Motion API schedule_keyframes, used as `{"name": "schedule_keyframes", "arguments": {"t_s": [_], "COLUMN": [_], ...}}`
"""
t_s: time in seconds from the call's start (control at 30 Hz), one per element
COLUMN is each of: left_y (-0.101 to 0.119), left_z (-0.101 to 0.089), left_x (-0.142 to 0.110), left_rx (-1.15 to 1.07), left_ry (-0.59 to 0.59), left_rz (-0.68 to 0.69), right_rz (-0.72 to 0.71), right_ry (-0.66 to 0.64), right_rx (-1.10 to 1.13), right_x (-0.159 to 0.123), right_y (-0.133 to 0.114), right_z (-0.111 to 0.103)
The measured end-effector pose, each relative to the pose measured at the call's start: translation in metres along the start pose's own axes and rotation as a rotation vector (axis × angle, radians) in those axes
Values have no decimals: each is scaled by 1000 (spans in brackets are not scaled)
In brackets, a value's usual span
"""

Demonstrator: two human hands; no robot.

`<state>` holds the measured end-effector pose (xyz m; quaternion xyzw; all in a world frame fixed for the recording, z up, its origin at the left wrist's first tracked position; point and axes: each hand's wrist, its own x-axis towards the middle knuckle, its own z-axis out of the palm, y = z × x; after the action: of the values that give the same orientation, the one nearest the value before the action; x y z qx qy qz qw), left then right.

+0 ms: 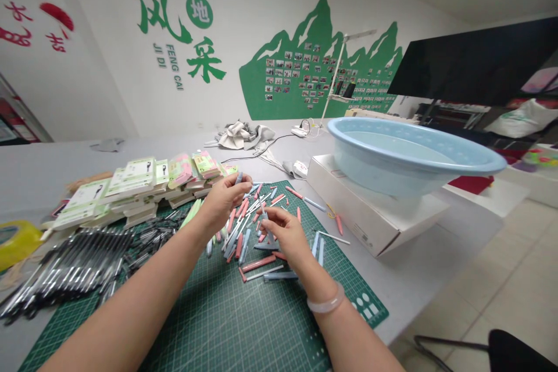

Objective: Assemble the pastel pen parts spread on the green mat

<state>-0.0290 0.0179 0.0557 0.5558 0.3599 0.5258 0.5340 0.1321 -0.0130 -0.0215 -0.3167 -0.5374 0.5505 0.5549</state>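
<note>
- Mat (218, 314): green, gridded, strewn with loose pen parts (258, 264).
- Right hand (285, 233): nearer the body, pinching a blue-grey barrel (265, 218); long axis slants forward and slightly left.
- Left hand (223, 197): fingertips pinching a small blue-grey piece (239, 178), ahead and left of the barrel, clear of it.

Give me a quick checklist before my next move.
1. Left hand holds a small blue plastic piece: ok.
2. Right hand holds a slim grey-blue plastic barrel: ok.
3. Held pieces fit each other: cannot tell, too small.
4. Loose pink, blue and white plastic pen parts sorted by colour: not ok, mixed.
5. Large light-blue plastic basin clear of both hands: ok.
</note>
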Motion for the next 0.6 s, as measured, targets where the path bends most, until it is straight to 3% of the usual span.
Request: {"name": "schedule_keyframes", "arguments": {"t_s": [0.6], "left_y": [-2], "left_z": [3], "left_x": [1], "left_rx": [190], "left_ry": [-6], "left_rz": [51], "right_rz": [-20], "right_ry": [-9], "right_rx": [-27], "right_x": [1], "right_y": [-1], "right_z": [-2]}}
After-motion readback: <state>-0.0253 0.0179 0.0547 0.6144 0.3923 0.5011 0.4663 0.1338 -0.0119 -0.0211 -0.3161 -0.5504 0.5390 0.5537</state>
